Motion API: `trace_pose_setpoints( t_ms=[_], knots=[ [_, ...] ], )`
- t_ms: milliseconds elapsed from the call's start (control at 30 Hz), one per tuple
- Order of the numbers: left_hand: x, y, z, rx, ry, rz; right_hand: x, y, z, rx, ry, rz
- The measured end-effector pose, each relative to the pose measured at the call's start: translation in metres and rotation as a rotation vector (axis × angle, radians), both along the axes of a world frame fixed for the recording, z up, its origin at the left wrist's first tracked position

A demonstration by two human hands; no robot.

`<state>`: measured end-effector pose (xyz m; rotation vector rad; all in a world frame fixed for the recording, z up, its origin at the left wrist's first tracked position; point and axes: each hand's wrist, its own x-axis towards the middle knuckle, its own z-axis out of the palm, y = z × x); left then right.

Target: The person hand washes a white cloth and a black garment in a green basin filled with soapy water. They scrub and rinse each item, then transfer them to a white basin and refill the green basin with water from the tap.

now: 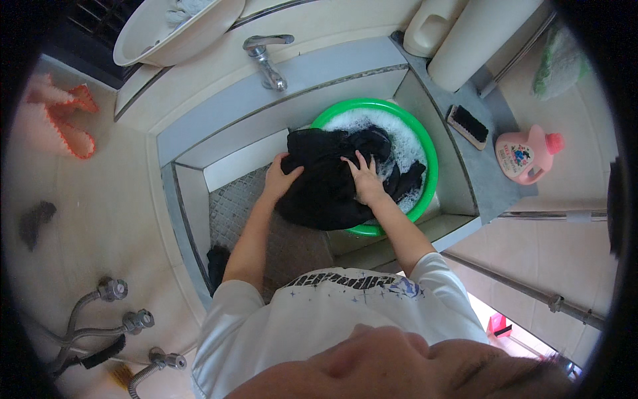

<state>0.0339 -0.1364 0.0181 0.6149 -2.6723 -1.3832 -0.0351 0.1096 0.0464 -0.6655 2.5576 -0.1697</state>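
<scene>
A green plastic basin [431, 149] with sudsy water [406, 134] stands at the right end of a tiled sink [309, 117]. A wet black garment [324, 187] lies partly in the basin and drapes over its left rim. At the garment's left edge, my left hand [281, 178] pinches the fabric between thumb and fingers. My right hand [367, 180] lies on top of the dark cloth with its fingers spread. More dark fabric [411, 179] pokes out of the foam to the right of that hand.
Behind the basin is a chrome faucet [269, 65]. A scrub brush [467, 126] and pink detergent bottle [523, 154] sit on the right ledge, below white containers [478, 45]. Black cloth [218, 264] lies at the sink's left end. A white basin [174, 40] is at upper left.
</scene>
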Motion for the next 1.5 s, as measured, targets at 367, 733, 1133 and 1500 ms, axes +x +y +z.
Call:
trace_pose_setpoints(
  t_ms=[367,733,1133,1500],
  knots=[
    [-0.022,0.114,0.055,-0.259,0.108,-0.464,-0.038,0.005,-0.065,-0.148,-0.147,-0.183],
    [-0.082,0.147,-0.047,-0.036,-0.183,-0.535,-0.063,0.053,-0.070,-0.097,0.130,0.014],
    [-0.126,0.148,-0.141,-0.475,-0.627,-0.629,-0.087,0.060,-0.126,-0.034,-0.119,0.035],
    [-0.094,0.149,-0.105,-0.351,-0.254,-0.682,-0.125,0.044,0.004,-0.256,0.109,-0.025]
  ],
)
